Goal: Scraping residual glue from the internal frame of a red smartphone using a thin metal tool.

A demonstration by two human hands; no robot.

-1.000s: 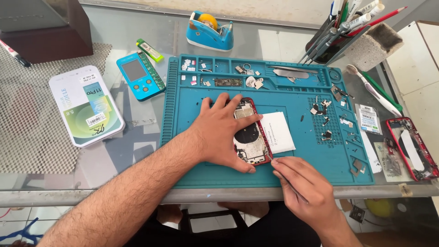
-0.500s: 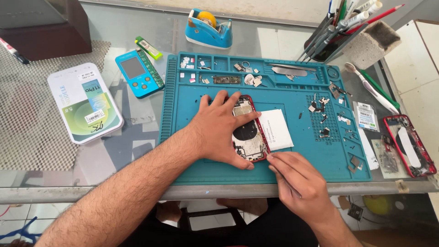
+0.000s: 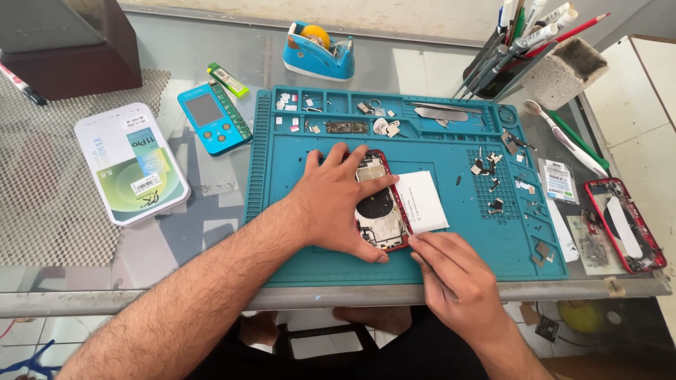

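Left hand (image 3: 338, 204) spread flat, pinning an opened red-framed phone (image 3: 380, 204) to the blue work mat (image 3: 282, 211); right hand (image 3: 458, 281) just below the phone's lower corner, fingers pinched around a thin tool hard to make out. White card (image 3: 426, 200) beside the phone; small screws and parts (image 3: 493, 172) scattered farther right. Glass-topped bench (image 3: 211, 63) beneath, with tape dispenser (image 3: 317, 49) and pen holder (image 3: 507, 63) behind.

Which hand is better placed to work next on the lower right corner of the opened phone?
The right hand, probably. Its fingertips already sit at the lower right corner of the opened phone, apparently pinching a thin tool. The left hand lies flat across the phone, pinning it to the blue mat, so it is busy.
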